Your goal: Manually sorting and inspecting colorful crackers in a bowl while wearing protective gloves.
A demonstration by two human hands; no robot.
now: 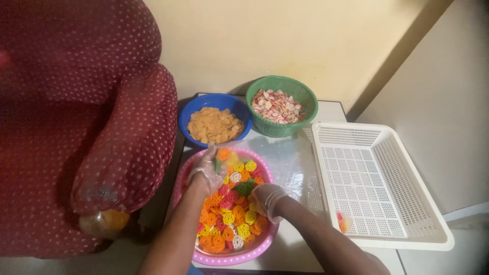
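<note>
- The left hand [206, 170], in a thin clear glove, sits at the upper left of the round pink plastic basin [229, 258]; its fingertips pinch an orange wheel-shaped snack piece [223, 154] near the basin's far rim.
- The right hand [267, 198], gloved the same way, lies low at the basin's right side, fingers curled down into the heap of multicoloured wheel-shaped snacks [232, 214]; whether it grips any piece I cannot tell.
- Just above the basin stand a blue plastic bowl of pale orange chips [214, 125] and a green plastic basket of pink-and-white shell pieces [280, 107], touching each other.
- Right of centre, a white perforated plastic tray [374, 183] is almost bare, with one small orange-pink piece [344, 222] at its near left corner.
- Clear plastic sheeting [288, 163] covers the open table strip between basin and tray.
- A dark red dotted armchair [86, 122] fills the left of the frame, close against the table edge.
</note>
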